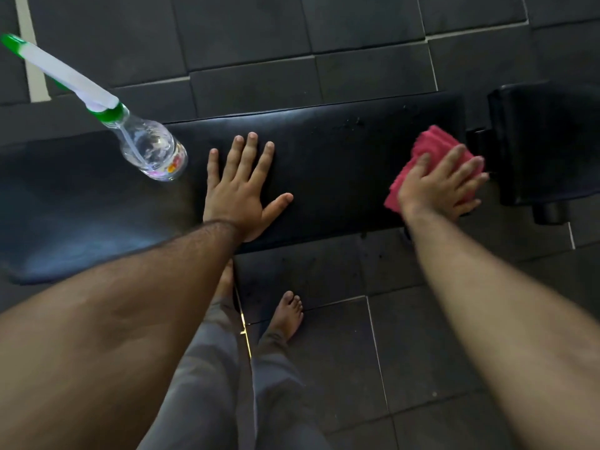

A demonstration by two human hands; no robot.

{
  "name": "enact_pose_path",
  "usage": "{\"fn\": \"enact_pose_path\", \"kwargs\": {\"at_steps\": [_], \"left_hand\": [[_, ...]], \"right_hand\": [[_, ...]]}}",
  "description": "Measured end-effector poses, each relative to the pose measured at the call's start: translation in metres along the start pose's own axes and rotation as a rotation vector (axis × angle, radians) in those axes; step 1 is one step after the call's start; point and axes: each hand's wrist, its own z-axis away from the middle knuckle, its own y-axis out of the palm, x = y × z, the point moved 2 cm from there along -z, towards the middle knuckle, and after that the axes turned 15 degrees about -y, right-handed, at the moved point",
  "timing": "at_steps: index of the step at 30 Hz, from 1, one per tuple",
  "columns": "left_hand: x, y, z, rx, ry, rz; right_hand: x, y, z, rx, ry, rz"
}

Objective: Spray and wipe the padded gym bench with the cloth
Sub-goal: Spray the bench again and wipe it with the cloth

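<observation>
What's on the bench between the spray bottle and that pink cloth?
In the head view, only the left hand, pressed flat on the black bench pad, lies between the spray bottle and the pink cloth.

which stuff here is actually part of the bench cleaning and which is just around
Part of the job:
- bench pad, black, being wiped
- pink cloth, pressed flat under the right hand
- spray bottle, standing on the bench
- left hand, flat on the pad, bracing

Just around:
- second black pad at the right
- floor tiles
</observation>
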Motion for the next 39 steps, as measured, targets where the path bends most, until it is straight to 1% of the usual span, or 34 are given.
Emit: {"fn": "enact_pose_path", "kwargs": {"at_steps": [2,4,7,8,11,13,15,18,21,23,25,26,30,31,33,34,36,39], "left_hand": [[-0.001,0.001,0.001,-0.008,0.002,-0.003],[-0.002,0.001,0.001,-0.007,0.000,-0.003],[-0.002,0.000,0.000,-0.004,-0.002,0.009],[-0.002,0.000,0.000,-0.008,-0.003,0.007],[0.000,0.001,0.000,-0.012,0.006,0.007],[0.001,0.003,0.000,-0.018,0.008,0.004],[0.002,0.005,0.000,-0.026,0.010,0.001],[0.002,0.007,-0.001,-0.034,0.004,-0.008],[0.002,0.008,-0.001,-0.032,0.008,-0.004],[0.002,0.008,-0.001,-0.029,0.012,-0.013],[0.002,0.009,-0.001,-0.029,0.009,-0.010],[0.002,0.008,-0.001,-0.027,0.008,-0.007],[0.001,0.005,-0.001,-0.013,0.003,-0.016],[0.000,0.004,0.000,-0.005,0.001,-0.019],[0.000,0.004,0.000,0.005,0.001,-0.019],[0.000,0.004,0.000,0.006,0.002,-0.016],[0.001,0.005,-0.001,0.003,0.003,-0.014],[0.002,0.006,0.001,0.000,-0.001,-0.026]], "right_hand": [[-0.023,-0.014,-0.041,0.039,0.119,-0.051],[-0.024,-0.016,-0.041,0.034,0.154,-0.061],[0.001,-0.004,0.012,-0.040,0.100,-0.051],[0.010,0.003,0.036,-0.041,0.086,-0.077],[0.029,0.024,0.106,0.025,0.006,-0.149],[0.030,0.030,0.121,0.073,-0.048,-0.164],[0.021,0.025,0.099,0.060,-0.044,-0.147],[0.006,0.008,0.023,0.024,-0.020,-0.011],[0.007,-0.010,-0.060,0.079,-0.027,0.017],[0.018,-0.015,-0.088,0.108,0.002,-0.024],[0.029,-0.012,-0.083,0.071,-0.018,0.007],[0.032,-0.009,-0.069,0.050,-0.073,0.039],[0.025,0.008,0.041,0.046,-0.377,0.118],[0.021,0.012,0.070,0.060,-0.414,0.111],[0.015,0.017,0.105,0.099,-0.431,0.078],[0.014,0.017,0.107,0.111,-0.426,0.065],[0.019,0.011,0.077,0.090,-0.393,0.053],[0.040,0.000,-0.015,0.051,-0.245,0.056]]}}
